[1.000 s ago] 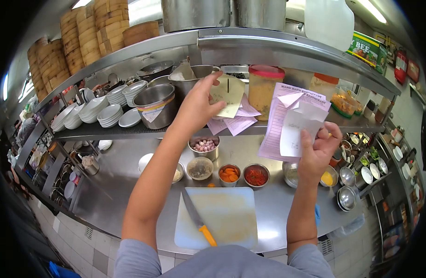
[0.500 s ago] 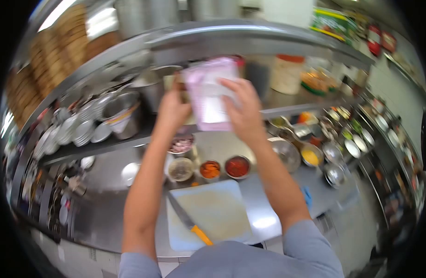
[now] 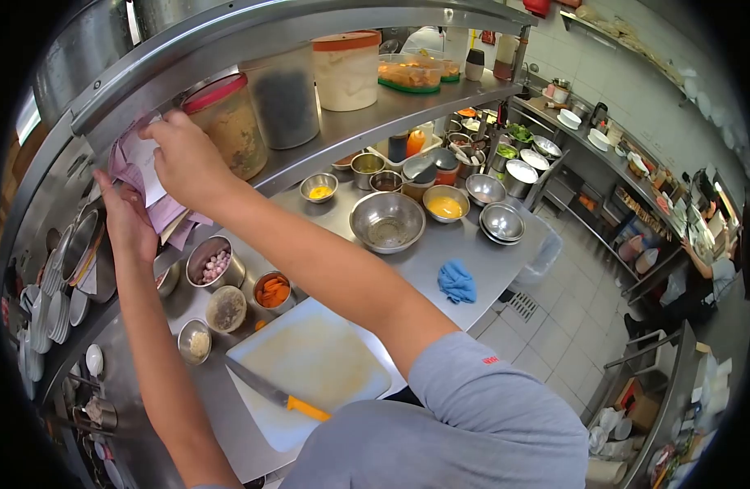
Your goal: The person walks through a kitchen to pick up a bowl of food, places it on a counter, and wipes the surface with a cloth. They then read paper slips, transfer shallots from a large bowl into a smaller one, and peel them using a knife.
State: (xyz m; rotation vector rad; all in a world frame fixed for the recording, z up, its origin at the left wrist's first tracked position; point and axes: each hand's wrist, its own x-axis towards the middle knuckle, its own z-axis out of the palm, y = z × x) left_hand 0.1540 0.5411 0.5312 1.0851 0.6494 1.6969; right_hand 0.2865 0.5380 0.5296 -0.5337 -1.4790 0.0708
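Observation:
A stack of pink and white paper slips [image 3: 144, 167] is up at the shelf edge on the left. My left hand [image 3: 129, 218] grips the stack from below and the left side. My right hand [image 3: 183, 159] reaches across, its fingers closed at the top of a white slip; its fingertips are partly hidden. Just behind the right hand stands a clear tub with a red lid rim [image 3: 228, 122]. Below my arms lies a white cutting board [image 3: 310, 359], and a knife with an orange handle [image 3: 306, 406] rests across its near left edge.
Around the board stand a pot of shallots [image 3: 214, 265], a tin of sliced carrots [image 3: 272, 291] and a small bowl [image 3: 196, 342]. Further right are a large steel bowl [image 3: 387, 222], a bowl of yellow liquid [image 3: 446, 204] and a blue cloth [image 3: 456, 281]. Another person [image 3: 717, 273] is at far right.
My view has swung to the right. The paper slips now appear further left, lower and turned, still in my hands. My right hand has shifted to the top of the white slip.

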